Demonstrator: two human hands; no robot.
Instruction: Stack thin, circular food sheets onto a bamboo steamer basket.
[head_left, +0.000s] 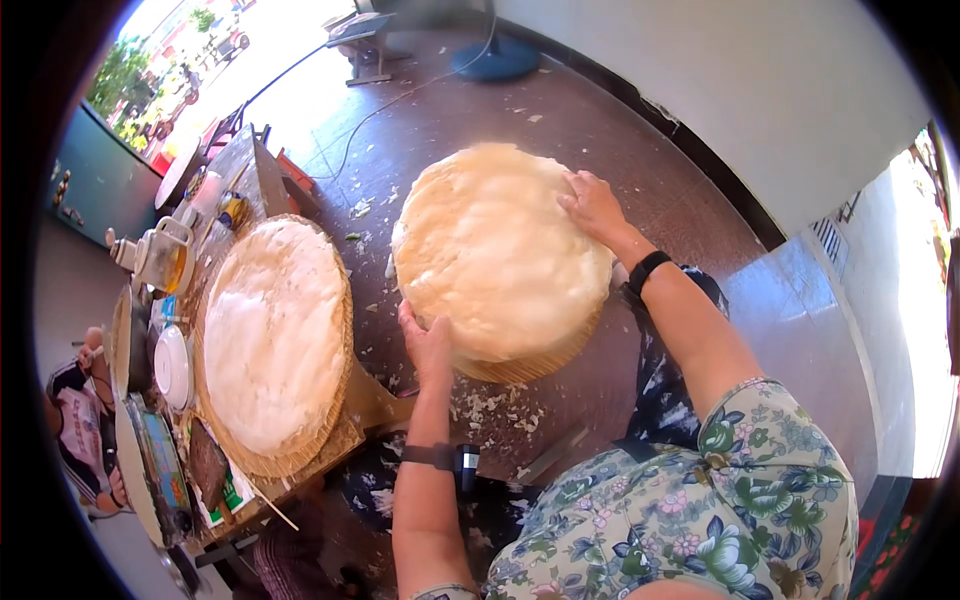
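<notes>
A large round cream-coloured slab (502, 255) with a lumpy, glossy top is before me. Ribbed, straw-coloured material shows along its lower rim. My left hand (429, 341) grips the slab's near left edge, its thumb lying against the side. At the far right edge, my right hand (596, 206) rests its fingers on the top. The undersides of both grips are hidden, as is whatever bears the slab. To the left, a second round slab (274, 337), paler on top and with a similar ribbed rim, lies on a worn wooden table (259, 169).
Along the table are a glass teapot (166, 259) with amber liquid, a white dish (173, 367) and a dark broad-bladed tool (208, 465). Pale scraps (499, 412) litter the floor. A blue round base (495, 60) stands by the wall. Another person (82, 427) is at far left.
</notes>
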